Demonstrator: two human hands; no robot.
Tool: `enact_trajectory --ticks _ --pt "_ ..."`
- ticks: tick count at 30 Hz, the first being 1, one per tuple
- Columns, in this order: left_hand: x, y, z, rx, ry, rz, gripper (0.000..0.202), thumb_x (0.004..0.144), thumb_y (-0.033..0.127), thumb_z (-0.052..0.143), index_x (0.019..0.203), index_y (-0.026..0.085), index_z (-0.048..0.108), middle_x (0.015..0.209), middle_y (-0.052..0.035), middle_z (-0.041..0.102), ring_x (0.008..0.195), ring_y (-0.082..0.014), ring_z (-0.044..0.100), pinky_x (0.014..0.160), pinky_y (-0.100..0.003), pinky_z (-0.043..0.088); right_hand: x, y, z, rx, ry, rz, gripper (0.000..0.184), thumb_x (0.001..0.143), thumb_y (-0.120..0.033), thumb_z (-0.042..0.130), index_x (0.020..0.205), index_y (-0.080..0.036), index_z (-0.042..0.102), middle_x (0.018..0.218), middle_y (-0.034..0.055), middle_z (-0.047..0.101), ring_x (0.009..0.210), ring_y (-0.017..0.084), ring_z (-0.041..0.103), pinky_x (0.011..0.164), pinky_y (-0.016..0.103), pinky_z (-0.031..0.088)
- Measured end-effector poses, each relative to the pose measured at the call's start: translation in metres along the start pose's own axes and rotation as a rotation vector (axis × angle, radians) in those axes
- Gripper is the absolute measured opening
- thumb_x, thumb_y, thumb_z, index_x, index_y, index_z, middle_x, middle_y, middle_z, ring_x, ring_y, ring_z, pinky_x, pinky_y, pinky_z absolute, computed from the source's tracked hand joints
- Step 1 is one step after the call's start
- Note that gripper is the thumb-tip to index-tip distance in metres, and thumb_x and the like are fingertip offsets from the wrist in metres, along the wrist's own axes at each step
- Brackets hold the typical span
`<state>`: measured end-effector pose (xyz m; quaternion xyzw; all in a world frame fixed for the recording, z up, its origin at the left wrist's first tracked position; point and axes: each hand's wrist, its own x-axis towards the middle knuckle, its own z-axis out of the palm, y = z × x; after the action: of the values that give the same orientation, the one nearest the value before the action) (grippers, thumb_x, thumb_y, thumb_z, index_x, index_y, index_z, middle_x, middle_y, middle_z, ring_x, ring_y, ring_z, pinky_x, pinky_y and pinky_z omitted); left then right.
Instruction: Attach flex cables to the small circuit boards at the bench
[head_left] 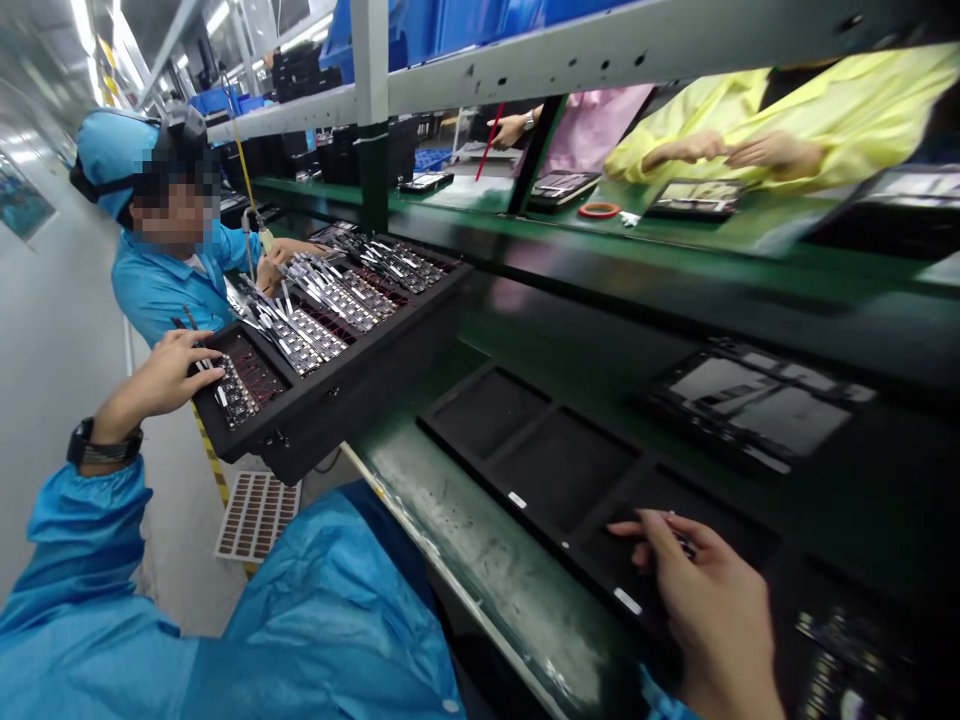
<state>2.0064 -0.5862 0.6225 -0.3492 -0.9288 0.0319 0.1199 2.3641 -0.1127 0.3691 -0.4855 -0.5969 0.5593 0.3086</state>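
Note:
My left hand point(176, 370) reaches to the near end of a black foam tray point(360, 385), thumb and fingers apart over a row of small circuit boards point(238, 395) with thin red wires beside them. More boards with white strips stand in the tray's other compartments. My right hand point(709, 590) is over a second black tray point(487, 460) with shallow compartments, its fingers pinched around a small dark part with shiny spots, apparently a circuit board point(684, 546); most of it is hidden. Loose circuit boards point(832, 655) lie at that tray's right end, in shadow.
A co-worker in blue point(169, 250) handles the far side of the foam tray. Flat device assemblies point(757, 400) sit on the green bench point(465, 540). Across the bench, a person in yellow sleeves point(795, 130) works. Blue bins point(450, 30) rest on the overhead rail. A white gridded sheet point(260, 515) is low at left.

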Motion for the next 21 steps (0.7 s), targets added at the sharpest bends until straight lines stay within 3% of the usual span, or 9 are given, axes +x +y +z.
enact_trajectory --ticks 7,13,17,21 --pt "-0.002 0.012 -0.009 -0.051 -0.037 0.022 0.066 0.094 0.070 0.042 0.121 0.022 0.079 0.154 -0.0172 0.063 0.146 -0.0398 0.052 0.125 -0.060 0.036 0.000 0.000 -0.001 -0.063 0.005 -0.014 0.050 0.055 -0.067 0.073 0.075 -0.022 0.065 0.064 0.0085 0.066 0.056 0.019 0.048 0.055 0.036 0.036" --pt "0.003 0.016 -0.039 -0.163 0.039 -0.013 0.060 0.093 0.075 0.047 0.110 0.023 0.071 0.147 -0.0154 0.068 0.138 -0.0311 0.058 0.122 -0.052 0.043 0.000 -0.001 -0.001 -0.039 -0.005 0.012 0.046 0.052 -0.062 0.072 0.076 -0.024 0.063 0.066 0.0083 0.067 0.059 0.020 0.049 0.058 0.037 0.037" --pt "0.004 0.022 -0.055 -0.101 0.143 -0.008 0.056 0.095 0.071 0.050 0.095 0.021 0.075 0.160 -0.0142 0.057 0.159 -0.0376 0.033 0.130 -0.064 0.025 0.001 0.001 -0.001 -0.057 -0.003 0.008 0.046 0.054 -0.062 0.070 0.078 -0.023 0.064 0.069 0.0086 0.068 0.058 0.020 0.049 0.057 0.037 0.036" --pt "-0.002 0.049 -0.055 -0.101 0.289 -0.122 0.041 0.097 0.054 0.059 0.104 0.020 0.080 0.178 -0.0108 0.030 0.168 -0.0420 0.012 0.134 -0.065 0.013 0.000 -0.003 -0.002 -0.063 -0.008 0.009 0.047 0.053 -0.063 0.069 0.078 -0.023 0.065 0.065 0.0071 0.066 0.057 0.020 0.049 0.057 0.037 0.037"
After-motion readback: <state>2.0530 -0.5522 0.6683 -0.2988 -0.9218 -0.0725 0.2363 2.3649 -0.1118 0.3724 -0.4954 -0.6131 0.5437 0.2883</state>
